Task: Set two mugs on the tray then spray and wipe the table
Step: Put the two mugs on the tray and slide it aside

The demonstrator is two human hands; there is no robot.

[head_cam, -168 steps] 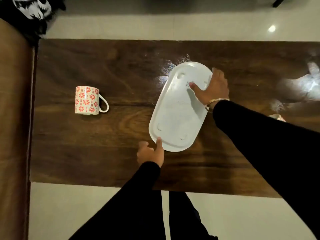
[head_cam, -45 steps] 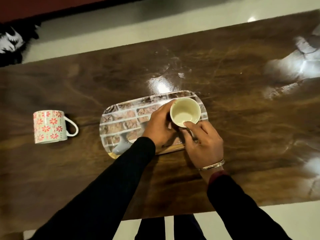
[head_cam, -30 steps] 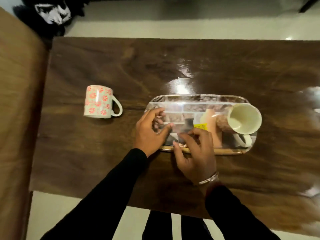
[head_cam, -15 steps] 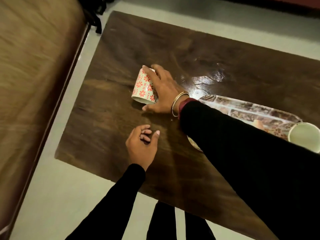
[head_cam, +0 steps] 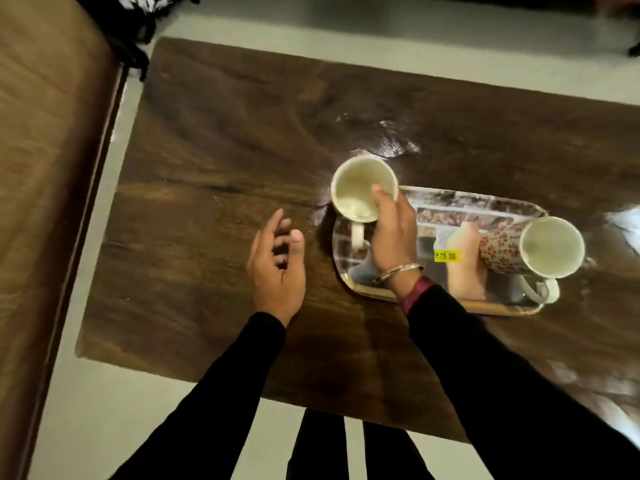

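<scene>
A patterned oblong tray (head_cam: 478,209) with a yellow price sticker lies on the dark wooden table (head_cam: 225,140). One floral mug (head_cam: 540,249) stands at the tray's right end, handle toward me. My right hand (head_cam: 393,233) grips a second mug (head_cam: 356,192) by its rim, upright, over the tray's left end; whether it touches the tray I cannot tell. My left hand (head_cam: 277,261) hovers just left of the tray with fingers loosely apart and holds nothing.
A brown upholstered seat (head_cam: 45,168) runs along the table's left side. A dark cloth (head_cam: 131,19) lies at the top left corner. Wet glossy patches (head_cam: 388,140) shine behind the tray. The table's near edge is close to my legs.
My right hand has lifted the second mug from the table's left part and carried it right to the tray's left end, now upright. My left hand has opened and followed rightward.
</scene>
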